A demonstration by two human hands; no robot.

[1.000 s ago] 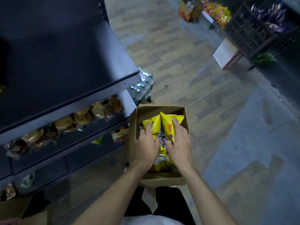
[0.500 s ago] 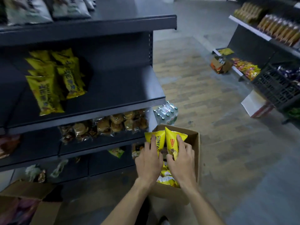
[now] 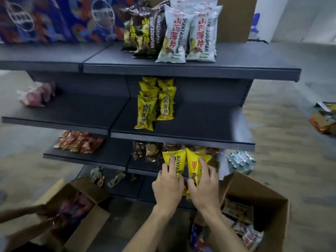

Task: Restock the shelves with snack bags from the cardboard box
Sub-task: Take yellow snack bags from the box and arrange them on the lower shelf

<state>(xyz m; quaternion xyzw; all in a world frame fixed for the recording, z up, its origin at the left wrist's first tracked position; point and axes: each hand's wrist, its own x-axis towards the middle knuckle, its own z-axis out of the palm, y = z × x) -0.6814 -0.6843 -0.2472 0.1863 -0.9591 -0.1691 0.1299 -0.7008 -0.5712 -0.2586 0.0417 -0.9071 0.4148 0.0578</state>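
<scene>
At the bottom right of the frame we are standing over the open cardboard box point(image 3: 272, 202), with mixed snack packets lying loose inside it. Just above it, in the lower centre, we are holding two yellow snack bags upright and side by side: our left hand point(image 3: 168, 186) is curling its fingers around the left yellow bag point(image 3: 175, 160), and our right hand point(image 3: 204, 186) is gripping the right yellow bag point(image 3: 195, 163), fingers spread over its front. Both bags are sitting clear of the box, in front of the dark shelf unit, level with a lower shelf of brown packets point(image 3: 149, 150). At the lower left a second open box point(image 3: 72, 208) is resting on the floor. Farther up, in the middle of the frame, a stack of matching yellow bags point(image 3: 154, 104) is lying on the middle shelf point(image 3: 200, 128). On the top shelf, white bags point(image 3: 185, 31) and dark bags point(image 3: 143, 30) are standing together.
</scene>
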